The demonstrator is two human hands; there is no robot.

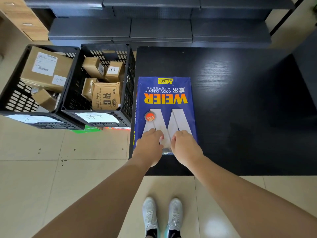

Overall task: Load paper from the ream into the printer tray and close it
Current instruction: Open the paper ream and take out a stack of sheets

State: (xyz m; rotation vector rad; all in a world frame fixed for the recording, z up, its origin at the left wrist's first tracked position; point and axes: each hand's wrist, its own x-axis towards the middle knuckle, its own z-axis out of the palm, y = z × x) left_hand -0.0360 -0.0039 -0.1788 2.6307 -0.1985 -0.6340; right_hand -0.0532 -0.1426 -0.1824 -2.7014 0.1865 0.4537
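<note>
Hands meet at the near end of the ream, a blue wrapped pack of WEIER A4 copy paper lying flat on the black table, at its left front part. The left hand and right hand both curl their fingers down on the wrapper at the near edge, pinching it close together, as if to tear or peel it open. So the opening step looks to be in hand; no sheet is out. Next it wants a firm pull apart at the seam. The pack's long axis runs away from the person, its print upside down to them. No printer shows here.
</note>
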